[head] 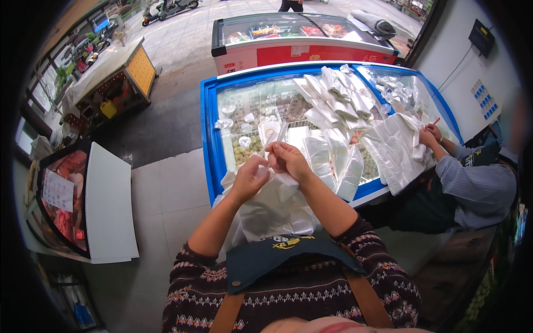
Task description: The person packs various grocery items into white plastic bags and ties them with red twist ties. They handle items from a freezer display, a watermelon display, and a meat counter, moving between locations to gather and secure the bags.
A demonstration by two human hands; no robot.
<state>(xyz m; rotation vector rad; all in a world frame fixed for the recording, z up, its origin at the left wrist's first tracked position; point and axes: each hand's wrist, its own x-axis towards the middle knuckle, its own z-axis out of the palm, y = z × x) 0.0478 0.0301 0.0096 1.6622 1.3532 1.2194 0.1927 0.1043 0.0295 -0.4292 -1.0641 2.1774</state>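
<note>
Over the near edge of a blue-framed, glass-topped chest freezer (208, 137), my left hand (250, 179) and my right hand (289, 160) meet at a translucent plastic bag (277, 212). My right thumb and fingers pinch a thin part of its plastic, and the curled fingers of my left hand hold it just beside them. The bag hangs below my hands, in front of my apron. Flat bundles of plastic bags (333, 156) lie on the glass right of my hands. Farther back are folded white bag bundles (341, 98). Crumpled plastic scraps (245, 142) lie on the left.
At the right, a person (470, 175) handles a large stack of clear bags (391, 145) with a thin red stick in hand. A second freezer (304, 41) stands beyond. To the left are a meat display case (66, 200) and a wooden stall (112, 79).
</note>
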